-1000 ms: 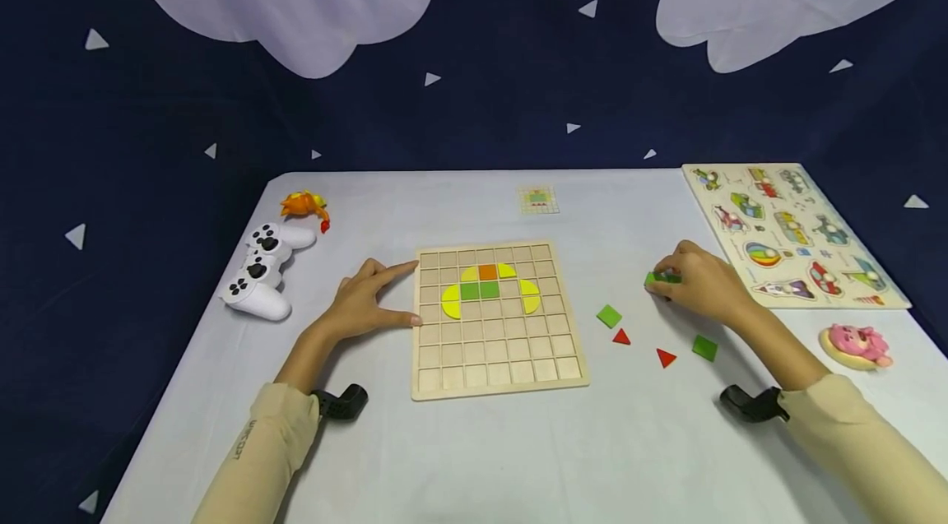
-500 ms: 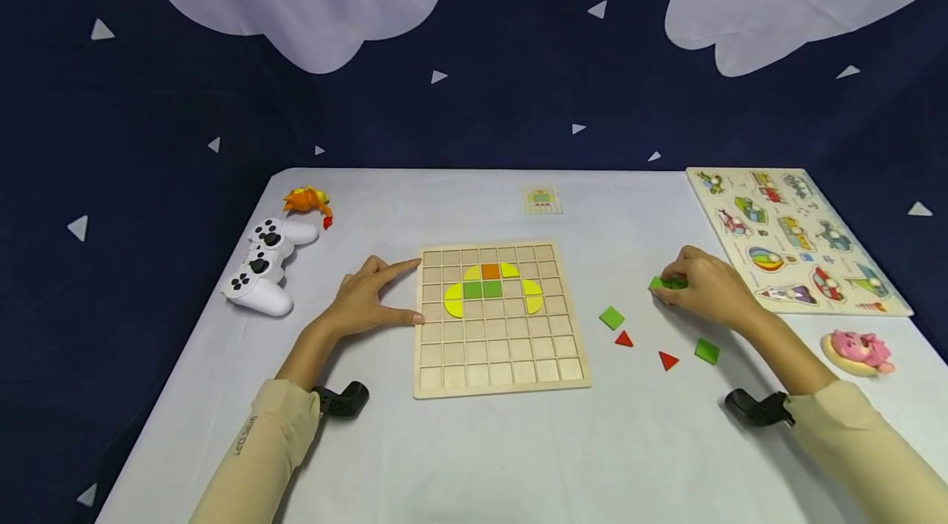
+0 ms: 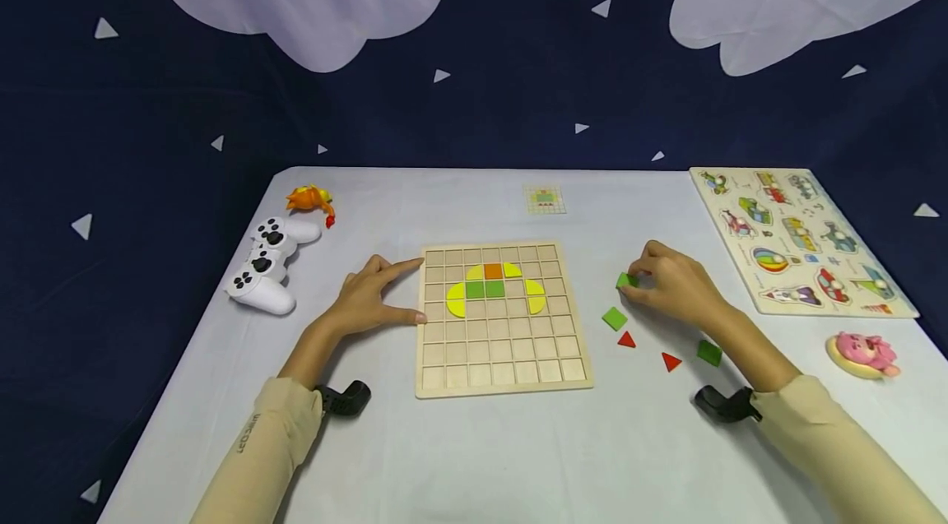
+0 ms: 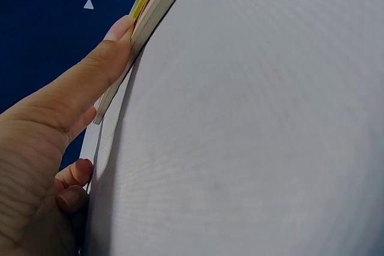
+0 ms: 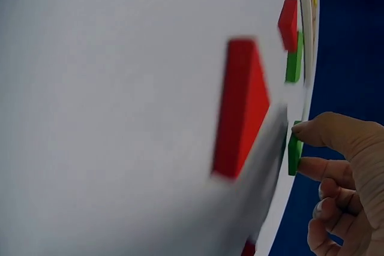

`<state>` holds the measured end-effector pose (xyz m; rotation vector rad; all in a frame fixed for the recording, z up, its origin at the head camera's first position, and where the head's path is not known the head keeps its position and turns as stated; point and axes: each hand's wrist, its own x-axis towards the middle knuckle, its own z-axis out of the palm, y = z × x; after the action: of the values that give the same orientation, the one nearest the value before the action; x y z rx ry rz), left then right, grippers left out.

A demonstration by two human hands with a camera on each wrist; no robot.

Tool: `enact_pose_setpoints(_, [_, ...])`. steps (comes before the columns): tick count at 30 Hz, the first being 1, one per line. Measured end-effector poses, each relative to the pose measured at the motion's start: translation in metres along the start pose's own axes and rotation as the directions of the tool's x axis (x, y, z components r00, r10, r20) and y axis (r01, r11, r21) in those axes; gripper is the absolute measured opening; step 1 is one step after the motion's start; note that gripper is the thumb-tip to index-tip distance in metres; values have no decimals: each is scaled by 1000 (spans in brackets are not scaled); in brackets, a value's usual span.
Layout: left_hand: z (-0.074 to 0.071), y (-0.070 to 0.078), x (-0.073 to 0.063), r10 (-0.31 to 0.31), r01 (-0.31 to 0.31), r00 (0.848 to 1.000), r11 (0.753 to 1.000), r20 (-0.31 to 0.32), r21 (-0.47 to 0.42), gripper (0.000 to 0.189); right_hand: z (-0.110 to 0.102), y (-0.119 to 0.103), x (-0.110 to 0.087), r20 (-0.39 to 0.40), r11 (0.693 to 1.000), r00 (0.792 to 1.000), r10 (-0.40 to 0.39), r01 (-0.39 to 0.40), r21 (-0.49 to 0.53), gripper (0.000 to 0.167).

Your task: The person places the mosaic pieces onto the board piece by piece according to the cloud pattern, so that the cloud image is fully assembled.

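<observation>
My left hand (image 3: 368, 300) touches the left edge of a wooden grid board (image 3: 506, 353), thumb and index finger spread apart. In the left wrist view, the thumb (image 4: 90, 76) lies against the board's side. On the board sit an orange square (image 3: 492, 271), two green squares (image 3: 485, 289) and several yellow curved tiles (image 3: 455, 300). To the board's right, my right hand (image 3: 677, 285) pinches a green square tile (image 5: 294, 148) between thumb and finger. Two other green squares (image 3: 615, 319) and two red triangles (image 3: 671, 362) lie on the table near it.
A small pattern card (image 3: 544, 199) lies behind the board. At the left are a white game controller (image 3: 270, 265) and an orange toy (image 3: 309, 199). A picture puzzle board (image 3: 807, 244) and a pink figure (image 3: 863, 354) lie at the right.
My right hand has moved left, toward the grid board, with the green tile pinched in it. The left hand stays at the board's edge. The head view has shifted slightly.
</observation>
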<state>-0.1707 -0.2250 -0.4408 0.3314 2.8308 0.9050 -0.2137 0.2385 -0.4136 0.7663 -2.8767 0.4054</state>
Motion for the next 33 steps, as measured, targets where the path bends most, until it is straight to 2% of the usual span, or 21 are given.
enact_pose_setpoints(6, [0,-1,-1,-2,2,1000,1000,-2,-7,93,4,-15,9,19,999,999,-48,48,-5,25])
enact_pose_setpoints(16, [0,-3,-1,-1,1,1000,1000,0,-3,93,10,-44,26,56,991,994,-94,88,100,23])
enact_pose_setpoints(22, [-1,-2,-2,0,0,1000,1000,-3,-5,93,15,-64,35,64,983,986,-157,150,106,27])
enact_pose_setpoints(33, [0,-2,-1,3,-3,1000,1000,-2,1,93,22,-90,49,45,961,967,-249,241,138,23])
